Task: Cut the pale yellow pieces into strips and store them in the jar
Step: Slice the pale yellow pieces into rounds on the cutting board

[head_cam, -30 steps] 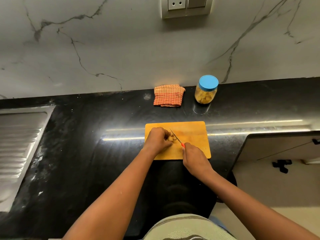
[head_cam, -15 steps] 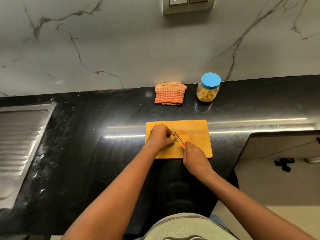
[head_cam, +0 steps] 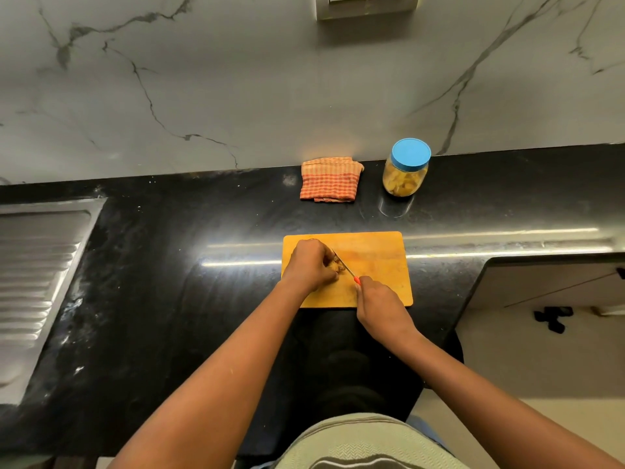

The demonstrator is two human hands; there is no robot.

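An orange cutting board (head_cam: 378, 262) lies on the black counter in front of me. My left hand (head_cam: 309, 264) curls over a small pale yellow piece (head_cam: 336, 266) and holds it down on the board; most of the piece is hidden under the fingers. My right hand (head_cam: 380, 301) grips a small knife (head_cam: 345, 265) by its orange handle, the thin blade resting against the piece. A clear jar (head_cam: 406, 174) with a blue lid, holding pale yellow pieces, stands closed at the back of the counter.
A folded orange checked cloth (head_cam: 329, 179) lies left of the jar by the marble wall. A steel sink drainboard (head_cam: 37, 265) takes up the far left. The counter edge drops to the floor at the right, near a cabinet (head_cam: 548, 282).
Both hands stay on the board in nearly the same pose, with only a slight shift of the knife at the piece. The view has shifted a little.
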